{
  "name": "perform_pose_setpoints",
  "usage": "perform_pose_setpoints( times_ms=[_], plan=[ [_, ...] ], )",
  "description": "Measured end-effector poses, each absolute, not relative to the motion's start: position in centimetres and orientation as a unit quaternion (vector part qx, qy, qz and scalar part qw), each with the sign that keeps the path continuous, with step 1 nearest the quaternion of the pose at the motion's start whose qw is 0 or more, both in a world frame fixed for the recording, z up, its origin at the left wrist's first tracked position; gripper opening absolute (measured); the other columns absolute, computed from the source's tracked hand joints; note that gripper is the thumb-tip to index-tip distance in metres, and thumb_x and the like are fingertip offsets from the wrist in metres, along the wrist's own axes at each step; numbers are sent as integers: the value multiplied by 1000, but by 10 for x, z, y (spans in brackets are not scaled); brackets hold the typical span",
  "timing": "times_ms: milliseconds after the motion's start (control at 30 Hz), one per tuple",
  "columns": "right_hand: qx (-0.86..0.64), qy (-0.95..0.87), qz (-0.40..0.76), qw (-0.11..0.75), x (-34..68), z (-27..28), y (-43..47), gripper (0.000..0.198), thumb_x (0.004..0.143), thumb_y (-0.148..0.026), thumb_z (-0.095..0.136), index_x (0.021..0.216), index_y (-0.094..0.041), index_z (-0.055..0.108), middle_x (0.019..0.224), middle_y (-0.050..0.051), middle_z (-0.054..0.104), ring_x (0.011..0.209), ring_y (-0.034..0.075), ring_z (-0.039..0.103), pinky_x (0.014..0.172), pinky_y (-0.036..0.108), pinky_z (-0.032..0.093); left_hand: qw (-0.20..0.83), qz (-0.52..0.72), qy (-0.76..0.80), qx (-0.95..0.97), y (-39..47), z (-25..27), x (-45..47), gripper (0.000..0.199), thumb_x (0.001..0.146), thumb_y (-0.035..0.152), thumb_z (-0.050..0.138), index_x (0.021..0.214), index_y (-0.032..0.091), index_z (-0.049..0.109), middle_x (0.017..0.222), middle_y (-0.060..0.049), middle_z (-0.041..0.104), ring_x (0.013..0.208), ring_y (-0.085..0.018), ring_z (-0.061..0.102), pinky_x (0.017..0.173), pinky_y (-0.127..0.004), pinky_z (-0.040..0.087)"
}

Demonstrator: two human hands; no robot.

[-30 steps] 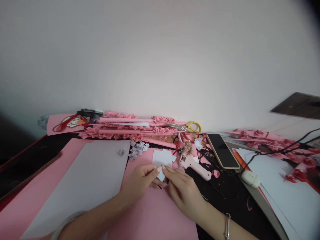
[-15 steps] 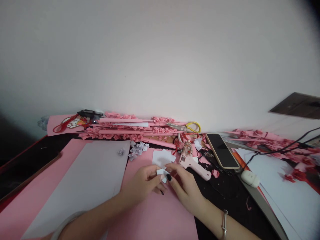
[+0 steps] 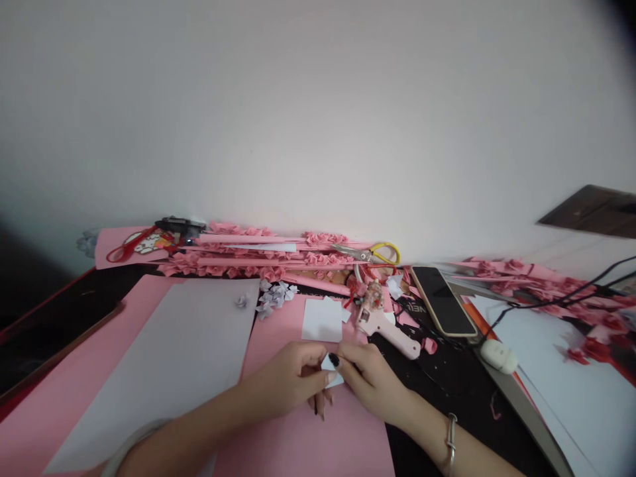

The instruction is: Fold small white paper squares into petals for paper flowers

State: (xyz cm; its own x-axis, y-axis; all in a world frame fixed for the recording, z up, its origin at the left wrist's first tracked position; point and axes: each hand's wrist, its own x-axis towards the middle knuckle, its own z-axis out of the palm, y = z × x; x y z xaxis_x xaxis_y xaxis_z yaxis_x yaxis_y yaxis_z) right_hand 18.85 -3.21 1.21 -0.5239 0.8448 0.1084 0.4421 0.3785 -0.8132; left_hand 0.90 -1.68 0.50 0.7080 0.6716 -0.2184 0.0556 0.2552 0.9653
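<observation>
Between my two hands is a small piece of white paper, partly hidden by the fingers. My left hand pinches its left side, the thumb on top and some fingers showing underneath. On the other side my right hand grips the paper with thumb and fingers closed. Both hands are just above a pink paper sheet. Just beyond them lies a stack of white paper squares. A cluster of folded white paper flowers rests to the upper left.
A pink glue gun lies right of the hands, near a phone and a white earbud case. Yellow-handled scissors rest by the pink paper flower stems along the wall. A large white sheet covers the left.
Both hands have moved slightly toward me with the white paper. Its folded edges showed before; now a flatter part shows under the right thumb, and more of the white squares beyond is uncovered.
</observation>
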Motion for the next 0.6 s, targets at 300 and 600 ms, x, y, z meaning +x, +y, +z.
perform_pose_setpoints(
  times_ms=[300, 600],
  plan=[
    [-471, -710, 351, 388, 189, 7, -32, 15, 90, -22, 46, 83, -17, 59, 69, 1, 59, 62, 15, 55, 59, 25, 43, 728, 235, 337, 549, -13, 3, 9, 20, 78, 29, 59, 67, 12, 58, 56, 1, 59, 46, -10, 57, 50, -22, 48],
    [-413, -614, 477, 473, 178, 4, -35, 5, 77, -15, 67, 78, -20, 68, 89, 6, 73, 84, 20, 69, 75, 30, 53, 726, 231, 335, 554, -13, -5, 10, 18, 75, 19, 56, 58, 13, 59, 52, 1, 60, 43, -10, 58, 46, -21, 46]
  ],
)
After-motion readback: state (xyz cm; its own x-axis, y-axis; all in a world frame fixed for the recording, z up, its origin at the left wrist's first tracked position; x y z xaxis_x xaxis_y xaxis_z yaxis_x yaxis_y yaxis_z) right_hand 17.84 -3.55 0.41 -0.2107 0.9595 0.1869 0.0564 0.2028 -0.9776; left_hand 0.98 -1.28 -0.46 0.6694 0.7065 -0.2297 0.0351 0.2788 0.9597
